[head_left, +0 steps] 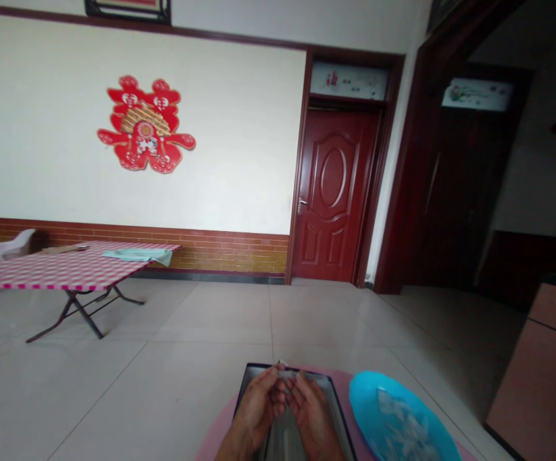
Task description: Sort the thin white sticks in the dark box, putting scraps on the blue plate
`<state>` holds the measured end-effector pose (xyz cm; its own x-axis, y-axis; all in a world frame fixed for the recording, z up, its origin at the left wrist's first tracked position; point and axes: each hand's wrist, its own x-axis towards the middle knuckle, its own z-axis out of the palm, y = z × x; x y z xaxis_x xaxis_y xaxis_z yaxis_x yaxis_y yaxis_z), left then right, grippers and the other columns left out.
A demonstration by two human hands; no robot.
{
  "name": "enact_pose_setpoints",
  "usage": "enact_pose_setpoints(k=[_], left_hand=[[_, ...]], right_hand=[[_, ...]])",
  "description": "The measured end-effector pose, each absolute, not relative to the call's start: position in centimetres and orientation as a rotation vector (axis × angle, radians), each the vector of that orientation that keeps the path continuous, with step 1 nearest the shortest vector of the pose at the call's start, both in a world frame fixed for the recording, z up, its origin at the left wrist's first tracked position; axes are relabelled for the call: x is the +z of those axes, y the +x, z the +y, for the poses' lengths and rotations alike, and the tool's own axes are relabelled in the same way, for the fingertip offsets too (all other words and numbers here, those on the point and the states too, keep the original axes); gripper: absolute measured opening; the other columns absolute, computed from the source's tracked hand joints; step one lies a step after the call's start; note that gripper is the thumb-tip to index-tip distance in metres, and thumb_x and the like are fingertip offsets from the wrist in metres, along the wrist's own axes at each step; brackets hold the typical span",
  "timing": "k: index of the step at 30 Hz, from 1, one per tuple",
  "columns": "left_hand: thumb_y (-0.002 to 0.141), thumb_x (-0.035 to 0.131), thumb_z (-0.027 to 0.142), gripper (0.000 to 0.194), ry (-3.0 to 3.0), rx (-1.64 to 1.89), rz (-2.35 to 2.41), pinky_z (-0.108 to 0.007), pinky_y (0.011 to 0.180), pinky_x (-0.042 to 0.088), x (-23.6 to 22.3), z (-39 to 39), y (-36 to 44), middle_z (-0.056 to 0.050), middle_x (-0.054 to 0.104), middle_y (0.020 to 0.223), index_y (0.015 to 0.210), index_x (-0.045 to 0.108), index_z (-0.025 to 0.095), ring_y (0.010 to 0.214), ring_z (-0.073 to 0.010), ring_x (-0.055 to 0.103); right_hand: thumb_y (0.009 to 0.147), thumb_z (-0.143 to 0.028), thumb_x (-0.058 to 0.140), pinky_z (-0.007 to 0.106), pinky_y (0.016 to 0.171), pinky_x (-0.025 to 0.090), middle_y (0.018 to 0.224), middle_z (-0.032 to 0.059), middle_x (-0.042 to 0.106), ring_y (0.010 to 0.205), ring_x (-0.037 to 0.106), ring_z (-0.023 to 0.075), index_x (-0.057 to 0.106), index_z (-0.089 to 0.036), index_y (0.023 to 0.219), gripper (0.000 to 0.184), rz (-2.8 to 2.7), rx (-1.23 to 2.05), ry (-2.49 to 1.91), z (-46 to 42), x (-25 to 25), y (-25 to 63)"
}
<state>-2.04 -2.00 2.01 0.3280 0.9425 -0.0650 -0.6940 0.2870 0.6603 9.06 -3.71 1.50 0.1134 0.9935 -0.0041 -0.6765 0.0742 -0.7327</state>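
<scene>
Both hands come up from the bottom edge and meet over a shallow dark-rimmed tray (pixel 338 392). My left hand (pixel 259 400) is closed, its thumb and fingertips pinching one end of a small whitish translucent piece (pixel 286 373). At the other end of this piece, my right hand (pixel 310 403) is closed in a pinch too. The piece is too small and blurred to name. Just right of the tray, a bright blue plastic basin (pixel 361 400) holds many loose clear or whitish pieces (pixel 405 426). My hands and forearms cover much of the tray's inside.
Tray and basin stand on a round pink tabletop (pixel 220 422). At the left is a folding table (pixel 57 269) with a red-checked cover and a pale green cloth (pixel 138 255). A pinkish cabinet (pixel 541 365) stands at right. A red door (pixel 335 192) is in the far wall.
</scene>
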Motion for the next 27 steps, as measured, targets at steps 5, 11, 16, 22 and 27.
enact_pose_setpoints(k=[5,11,16,22,27], left_hand=[[0.071,0.076,0.037,0.035,0.573,1.145,0.410,-0.023,0.057,0.047,2.9,-2.6,-2.2,-0.004,0.068,0.069,0.095,0.069,0.012,0.059,-0.0119,0.060],[0.073,0.074,0.027,0.024,0.488,1.235,0.464,-0.022,0.056,0.050,2.8,-2.0,-2.8,-0.002,0.067,0.068,0.092,0.068,0.014,0.057,-0.0108,0.060],[0.074,0.071,0.025,0.026,0.516,1.327,0.583,-0.022,0.058,0.051,3.3,-2.3,-3.0,-0.001,0.065,0.068,0.098,0.065,0.016,0.060,-0.0112,0.061],[0.074,0.070,0.022,0.026,0.499,1.425,0.687,-0.022,0.058,0.051,3.4,-1.5,-3.9,0.001,0.065,0.073,0.098,0.063,0.019,0.064,-0.0119,0.063],[0.078,0.064,0.026,0.019,0.420,1.467,0.696,-0.027,0.065,0.053,4.1,-0.5,-4.9,0.002,0.064,0.074,0.096,0.060,0.023,0.071,-0.0143,0.064]], right_hand=[[0.064,-0.043,0.079,0.030,0.067,0.051,0.076,0.0059,0.071,0.073,0.065,0.0196,0.068,-0.015,0.075,0.032,-0.649,1.445,-0.617,-4.1,2.1,8.8],[0.056,-0.046,0.082,0.023,0.053,0.045,0.066,-0.0006,0.066,0.056,0.059,0.0122,0.065,-0.018,0.077,0.039,-0.429,1.324,-0.706,-3.5,1.9,9.1],[0.056,-0.041,0.082,0.021,0.055,0.045,0.068,-0.0003,0.066,0.059,0.060,0.0110,0.063,-0.016,0.074,0.035,-0.448,1.373,-0.687,-3.6,1.8,8.8],[0.058,-0.037,0.078,0.021,0.050,0.039,0.062,-0.0031,0.062,0.055,0.055,0.0099,0.062,-0.017,0.074,0.031,-0.693,1.417,-0.789,-4.4,1.5,7.6],[0.066,-0.036,0.067,0.024,0.057,0.041,0.072,-0.0004,0.067,0.065,0.058,0.0141,0.069,-0.019,0.079,0.022,-1.110,1.192,-1.216,-4.5,3.1,8.3]])
